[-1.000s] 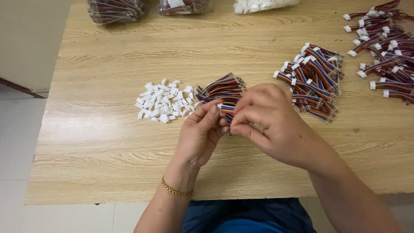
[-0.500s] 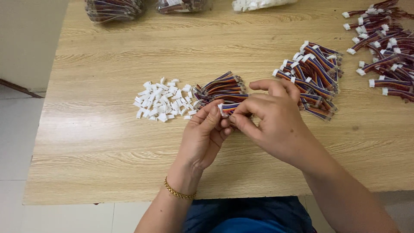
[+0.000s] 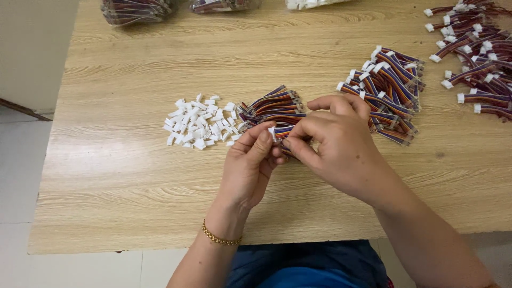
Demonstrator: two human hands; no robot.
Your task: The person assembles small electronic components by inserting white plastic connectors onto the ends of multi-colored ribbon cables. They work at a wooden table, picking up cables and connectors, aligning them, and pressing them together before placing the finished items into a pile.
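Since the earlier frames the hands have shifted slightly toward the bench's near edge, and the right hand's fingers have curled lower over the work; the piles lie as before.

The wooden bench [image 3: 133,176] fills the view. Along its right edge lies a loose spread of finished cables [image 3: 474,48] with white ends. Left of these, toward the middle, sits a tidier stack of cables [image 3: 386,80]. At the far edge lie clear bags [image 3: 136,9] of more cables. Near the middle a small bundle of bare cables [image 3: 274,104] lies just beside a heap of white connectors [image 3: 200,122] on its left.

The left hand [image 3: 248,168], a gold bracelet [image 3: 220,239] on its wrist, pinches one cable [image 3: 281,132] between thumb and forefinger. The right hand [image 3: 338,144] is closed on the same cable from the other side, fingertips meeting the left's. The cable is held just above the bench, in front of the bare bundle, its white end showing between the fingers.
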